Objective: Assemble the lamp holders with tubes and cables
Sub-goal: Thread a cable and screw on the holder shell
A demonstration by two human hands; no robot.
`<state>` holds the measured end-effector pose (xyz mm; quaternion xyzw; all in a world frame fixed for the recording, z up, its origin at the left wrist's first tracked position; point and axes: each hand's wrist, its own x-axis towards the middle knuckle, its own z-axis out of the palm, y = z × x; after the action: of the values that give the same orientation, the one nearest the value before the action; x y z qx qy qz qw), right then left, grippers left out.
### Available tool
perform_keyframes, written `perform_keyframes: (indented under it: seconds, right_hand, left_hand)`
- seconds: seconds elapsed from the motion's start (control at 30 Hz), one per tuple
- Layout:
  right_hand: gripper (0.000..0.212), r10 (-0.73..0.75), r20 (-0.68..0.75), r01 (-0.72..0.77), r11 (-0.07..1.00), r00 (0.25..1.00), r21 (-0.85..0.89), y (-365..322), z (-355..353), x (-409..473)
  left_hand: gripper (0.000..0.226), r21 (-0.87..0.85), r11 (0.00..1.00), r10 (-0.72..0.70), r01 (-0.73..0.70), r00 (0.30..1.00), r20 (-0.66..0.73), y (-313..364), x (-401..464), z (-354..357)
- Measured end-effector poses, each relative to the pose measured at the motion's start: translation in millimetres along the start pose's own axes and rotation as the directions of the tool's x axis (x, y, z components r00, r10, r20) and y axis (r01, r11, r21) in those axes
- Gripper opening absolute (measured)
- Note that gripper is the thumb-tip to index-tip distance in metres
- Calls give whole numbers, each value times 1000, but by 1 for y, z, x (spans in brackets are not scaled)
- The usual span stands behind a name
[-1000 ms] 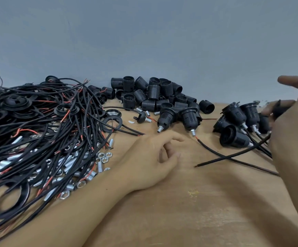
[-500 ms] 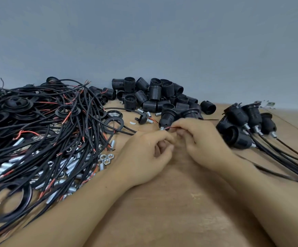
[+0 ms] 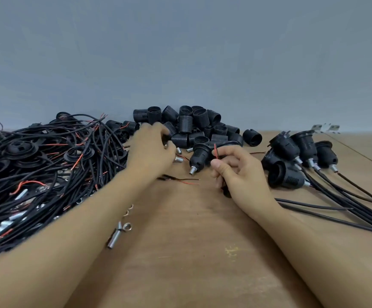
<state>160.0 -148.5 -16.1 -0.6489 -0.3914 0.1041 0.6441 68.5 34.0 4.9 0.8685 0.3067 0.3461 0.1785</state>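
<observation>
Hands are apart. Right hand [image 3: 236, 174] pinches a red wire end [image 3: 216, 152] between thumb and forefinger, just beside a lamp holder with tube [image 3: 199, 157] lying on the wooden table [image 3: 191, 252]. Left hand [image 3: 151, 150] reaches to the edge of the loose holder pile [image 3: 194, 127], fingers curled; what it grips cannot be told. Finished holders with cables [image 3: 296, 161] lie at right, the cable tangle [image 3: 47, 165] at left. Judgement: the step is feeding the wire through a tube. Advice: keep the stripped strands straight and together, align them with the tube bore, and steady the holder before pushing.
</observation>
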Motion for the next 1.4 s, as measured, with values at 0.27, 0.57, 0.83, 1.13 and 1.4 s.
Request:
perform_keyframes:
  seconds: [0.27, 0.57, 0.83, 1.13, 1.4]
  right_hand:
    - [18, 15, -3, -15, 1000, 1000, 0, 0, 2, 0]
    - [12, -23, -31, 25, 996, 999, 82, -11, 1, -3]
    - [13, -134, -26, 135, 991, 991, 22, -19, 6, -15]
    - [8, -321, 36, 322, 926, 946, -199, -21, 12, -21]
    - [8, -403, 96, 412, 855, 910, -315, -19, 16, -24]
  left_hand:
    - [35, 215, 946, -268, 244, 960, 87, -29, 62, 23]
    - [33, -312, 945, 55, -100, 987, -149, 23, -50, -11]
    - [17, -772, 616, -139, 157, 986, 89, 18, -83, -9]
    - [41, -829, 22, -229, 559, 810, 540, 30, -74, -4]
    - [54, -824, 122, -206, 554, 826, 525, 29, -75, -1]
